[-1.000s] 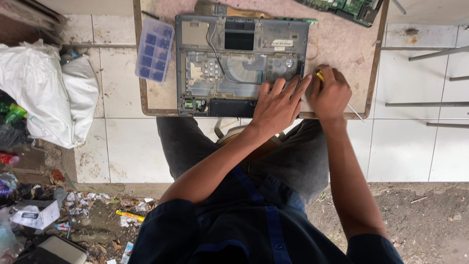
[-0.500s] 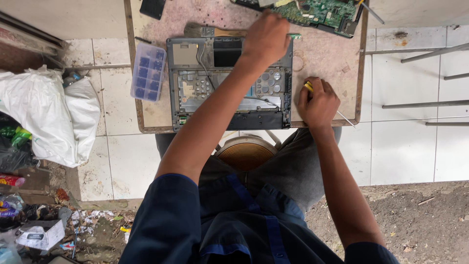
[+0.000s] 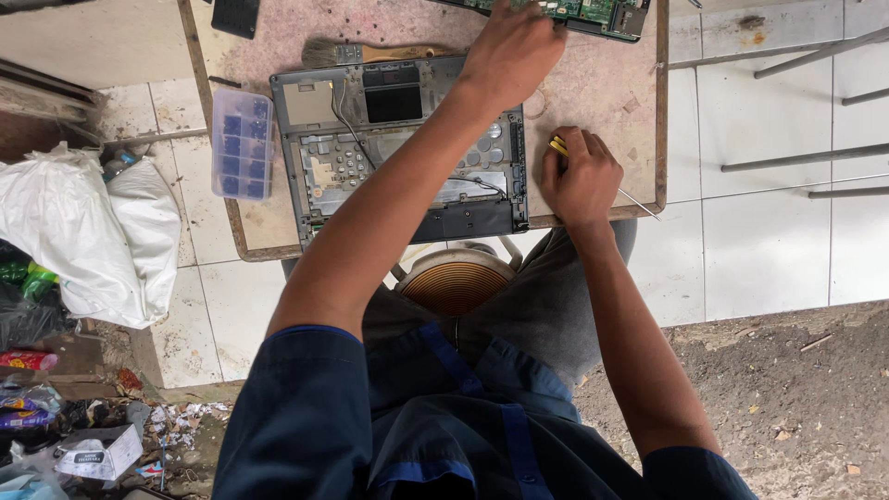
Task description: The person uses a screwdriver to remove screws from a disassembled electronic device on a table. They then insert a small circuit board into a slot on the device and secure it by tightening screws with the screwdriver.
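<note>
Seen from above, the left hand (image 3: 514, 46) is reaching to the upper middle of the frame, where it is resting on the near edge of a green circuit board (image 3: 593, 11) lying at the top edge of the desk (image 3: 593, 102); its fingers are curled down onto the board, though whether they are pinching anything cannot be told from this angle. The right hand (image 3: 582, 178) is sitting at centre right, just beside the right edge of an opened grey laptop chassis (image 3: 398, 148), with its fingers pressed together around a yellow-handled screwdriver (image 3: 559, 146), whose thin metal shaft is sticking out past the desk's lower right corner. The chassis is lying in the middle of the desk, its inner metal plate and cables exposed, with the left forearm crossing over it. A paintbrush (image 3: 370, 54) is lying just above the chassis, near the top of the frame. A clear plastic box with blue compartments (image 3: 242, 143) is sitting to the left of the chassis, at the desk's left edge. A white sack (image 3: 93, 231) is slumping on the tiled floor at the left of the frame, with scattered litter below it in the lower left corner.
</note>
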